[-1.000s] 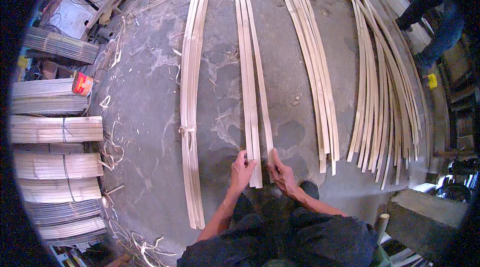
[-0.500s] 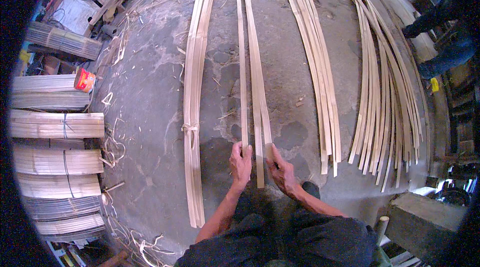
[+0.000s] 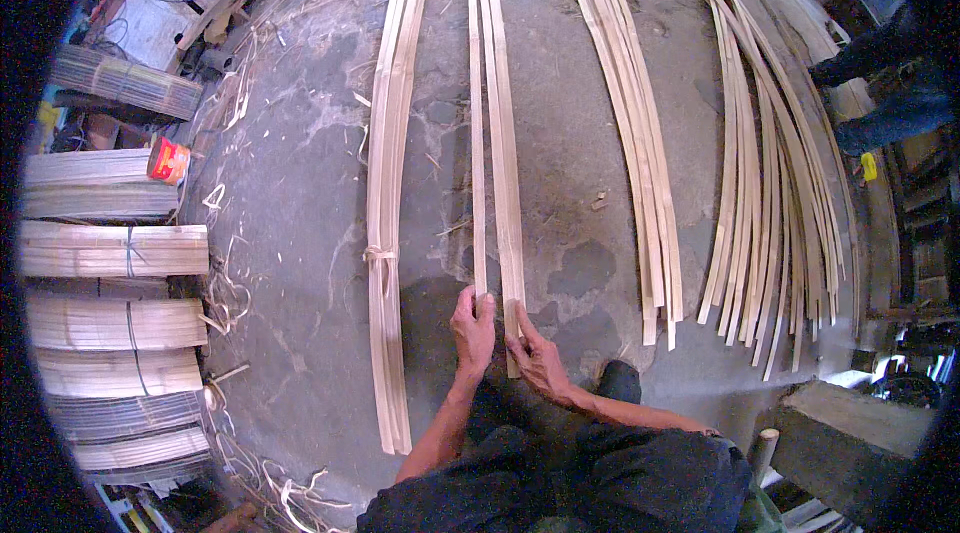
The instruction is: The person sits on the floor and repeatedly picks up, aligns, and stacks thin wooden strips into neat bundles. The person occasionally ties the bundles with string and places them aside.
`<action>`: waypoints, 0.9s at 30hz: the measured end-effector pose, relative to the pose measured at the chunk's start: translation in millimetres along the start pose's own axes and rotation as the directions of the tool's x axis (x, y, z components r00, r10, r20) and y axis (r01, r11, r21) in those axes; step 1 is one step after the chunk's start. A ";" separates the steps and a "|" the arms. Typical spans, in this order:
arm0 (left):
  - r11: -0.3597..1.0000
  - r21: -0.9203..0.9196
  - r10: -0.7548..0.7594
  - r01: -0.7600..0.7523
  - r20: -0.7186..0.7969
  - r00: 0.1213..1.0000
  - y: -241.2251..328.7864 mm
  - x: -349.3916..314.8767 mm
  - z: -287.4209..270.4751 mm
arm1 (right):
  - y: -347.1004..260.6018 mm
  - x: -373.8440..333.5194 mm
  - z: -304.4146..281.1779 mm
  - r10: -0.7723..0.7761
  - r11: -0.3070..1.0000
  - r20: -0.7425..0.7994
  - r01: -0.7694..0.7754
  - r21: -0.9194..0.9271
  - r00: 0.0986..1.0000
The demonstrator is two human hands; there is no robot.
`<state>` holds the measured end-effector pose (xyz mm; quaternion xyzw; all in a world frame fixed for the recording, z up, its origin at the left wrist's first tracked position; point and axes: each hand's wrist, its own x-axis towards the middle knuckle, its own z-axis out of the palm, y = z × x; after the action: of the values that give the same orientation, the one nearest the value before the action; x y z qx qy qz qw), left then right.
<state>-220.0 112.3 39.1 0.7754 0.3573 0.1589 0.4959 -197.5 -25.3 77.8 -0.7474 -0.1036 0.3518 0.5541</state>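
Note:
My left hand (image 3: 474,335) pinches the near end of one long, narrow, pale bamboo strip (image 3: 479,183) between thumb and fingers. Just to its right, my right hand (image 3: 536,361) is closed around the near part of two more bamboo strips (image 3: 504,183), which lie side by side, partly overlapping. Their lower tip pokes out below my fingers. A narrow gap separates the left strip from this pair, and all of them stretch away along the floor. Left of my hands lies a bundle of similar strips (image 3: 388,203), bound near its close end with a thin band (image 3: 379,255).
Another group of strips (image 3: 640,163) lies to the right, with a fanned-out pile (image 3: 770,233) beyond it. Stacked bundles (image 3: 115,323) and a red tin (image 3: 168,161) line the left side. A concrete block (image 3: 850,423) stands at lower right; another person's legs (image 3: 890,113) show at far right.
My right hand has moved left and nearer to me, bringing its two strips together. The left hand's strip has shifted slightly left, and the gap between the hands has narrowed.

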 end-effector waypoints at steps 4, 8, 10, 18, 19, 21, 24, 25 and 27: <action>0.992 0.117 0.043 -0.044 0.015 0.999 -1.9 1.3 -8.4 | 27.9 5.8 3.6 -0.072 0.997 0.033 0.073 -0.026 0.997; 0.996 0.085 0.002 -0.004 0.020 1.000 -4.3 1.7 -11.0 | 24.1 9.9 1.1 -0.024 0.994 0.159 0.041 -0.106 0.987; 0.998 0.039 -0.047 0.045 0.070 0.996 7.2 0.1 -10.6 | 11.5 12.0 -2.2 -0.029 0.996 0.163 0.042 -0.076 0.986; 0.994 -0.066 -0.083 0.090 0.103 0.991 -8.2 -7.6 -10.0 | 22.6 18.0 2.3 -0.143 0.990 0.149 0.144 0.008 0.978; 0.994 -0.060 -0.086 0.093 0.112 0.990 -8.4 -9.2 -11.4 | 18.5 17.3 -1.0 -0.094 0.995 0.170 0.098 -0.020 0.981; 0.979 -0.150 -0.117 0.135 0.122 0.986 -14.8 -12.1 -11.0 | 12.6 15.8 -2.5 -0.081 0.993 0.177 0.095 -0.074 0.981; 0.973 -0.189 -0.105 0.135 0.162 0.981 1.3 -13.2 -10.6 | 13.3 13.3 -6.9 -0.144 0.977 0.159 0.166 -0.132 0.977; 0.973 -0.186 -0.100 0.134 0.182 0.978 6.4 -14.8 -11.5 | 6.6 11.8 -11.3 -0.139 0.978 0.182 0.164 -0.132 0.973; 0.980 -0.104 -0.149 0.171 0.189 0.971 -6.5 -8.1 -22.4 | 8.8 15.7 -18.4 -0.145 0.972 0.236 0.183 -0.150 0.961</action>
<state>-241.7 122.9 44.5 0.7241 0.3622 0.0685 0.5829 -176.3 -33.9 66.0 -0.7364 -0.2568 0.3761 0.5003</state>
